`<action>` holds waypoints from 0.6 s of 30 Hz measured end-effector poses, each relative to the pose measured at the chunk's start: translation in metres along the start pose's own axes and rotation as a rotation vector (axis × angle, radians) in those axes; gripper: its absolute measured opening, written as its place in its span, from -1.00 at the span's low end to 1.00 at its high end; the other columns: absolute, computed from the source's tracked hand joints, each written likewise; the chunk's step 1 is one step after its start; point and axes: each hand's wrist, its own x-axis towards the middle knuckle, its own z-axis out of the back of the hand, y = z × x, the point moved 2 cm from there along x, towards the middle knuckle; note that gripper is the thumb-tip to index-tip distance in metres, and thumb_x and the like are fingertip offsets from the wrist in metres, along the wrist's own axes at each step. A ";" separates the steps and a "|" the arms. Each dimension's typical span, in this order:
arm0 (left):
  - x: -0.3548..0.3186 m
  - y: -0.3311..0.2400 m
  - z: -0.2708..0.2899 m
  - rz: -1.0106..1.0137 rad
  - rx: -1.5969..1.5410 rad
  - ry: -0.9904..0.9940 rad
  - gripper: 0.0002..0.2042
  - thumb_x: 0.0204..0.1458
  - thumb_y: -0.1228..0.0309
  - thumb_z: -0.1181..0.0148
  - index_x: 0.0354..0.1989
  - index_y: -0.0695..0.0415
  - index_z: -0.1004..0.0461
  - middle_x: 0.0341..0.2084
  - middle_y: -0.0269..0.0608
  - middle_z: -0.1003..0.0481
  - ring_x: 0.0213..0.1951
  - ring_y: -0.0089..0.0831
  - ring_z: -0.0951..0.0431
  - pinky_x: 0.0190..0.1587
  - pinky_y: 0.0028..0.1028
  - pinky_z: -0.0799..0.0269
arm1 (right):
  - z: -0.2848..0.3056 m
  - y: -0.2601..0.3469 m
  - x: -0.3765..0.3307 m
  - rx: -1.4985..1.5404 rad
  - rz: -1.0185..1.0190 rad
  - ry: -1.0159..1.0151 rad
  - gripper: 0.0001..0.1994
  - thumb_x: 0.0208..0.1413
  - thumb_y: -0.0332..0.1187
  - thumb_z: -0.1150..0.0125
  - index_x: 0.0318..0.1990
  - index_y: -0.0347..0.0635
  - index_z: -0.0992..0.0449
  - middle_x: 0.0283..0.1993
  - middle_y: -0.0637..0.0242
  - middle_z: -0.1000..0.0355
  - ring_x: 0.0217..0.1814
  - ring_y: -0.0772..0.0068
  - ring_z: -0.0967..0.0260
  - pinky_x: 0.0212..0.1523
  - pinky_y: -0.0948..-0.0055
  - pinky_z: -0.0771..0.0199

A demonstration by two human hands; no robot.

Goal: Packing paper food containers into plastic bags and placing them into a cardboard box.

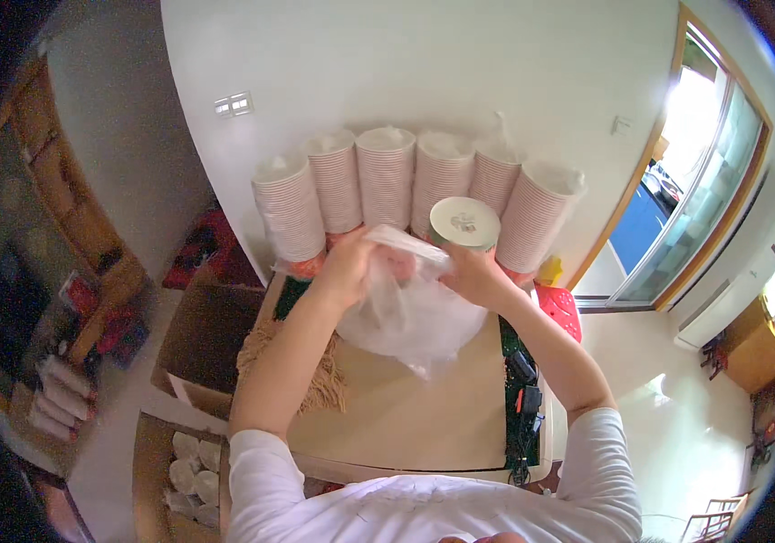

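Note:
A thin, see-through plastic bag (415, 317) hangs over the table, its lower part spread out on the top. My left hand (348, 265) grips the left side of its upper edge. On the right side of that edge, my right hand (478, 274) is closed on the film. Between the hands the bag's mouth looks partly spread. Just beyond my right hand stands a round tub with a pale printed top (464, 223) and a greenish side. Behind it, tall stacks of white paper bowls (386, 176) in clear sleeves line the wall.
The beige tabletop (406, 421) has a brown fringed cloth (306, 376) at left and black adapters with cables (525, 398) at right. An open cardboard box (202, 339) stands to the left; another box (154, 471) nearer me holds white wrapped things. A red plastic stool (559, 312) is beyond the right corner.

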 end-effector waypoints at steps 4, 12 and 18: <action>-0.011 0.014 0.000 0.193 0.422 -0.019 -0.83 0.02 0.33 0.10 -0.31 0.15 -0.32 -0.47 -0.15 -0.45 -0.40 -0.40 -0.48 -0.36 -0.45 -0.38 | -0.050 -0.106 0.008 -0.280 0.047 0.220 -0.63 -0.13 -0.23 -0.04 -0.21 -0.35 -0.35 -0.30 -0.04 -0.38 -0.34 0.02 -0.37 -0.33 0.23 -0.35; 0.077 0.004 0.198 0.052 1.027 -0.123 -0.69 -0.05 0.24 0.01 -0.24 0.24 -0.37 -0.40 -0.07 -0.44 -0.36 -0.29 -0.47 -0.29 -0.37 -0.40 | -0.023 -0.068 0.108 0.446 0.535 0.008 -0.81 0.01 -0.39 0.05 -0.27 -0.29 -0.40 -0.36 0.28 -0.38 -0.35 0.45 -0.32 -0.37 0.42 -0.34; 0.069 -0.201 -0.020 -0.878 -0.228 -0.130 -0.89 -0.07 0.54 0.09 -0.40 0.13 -0.38 -0.79 -0.35 -0.27 -0.72 -0.51 -0.28 -0.67 -0.53 -0.13 | 0.183 0.093 0.112 -0.079 0.591 -1.070 -0.90 -0.11 -0.46 0.00 -0.41 -0.27 -0.31 -0.63 0.06 -0.21 -0.65 0.33 -0.06 -0.56 0.46 -0.21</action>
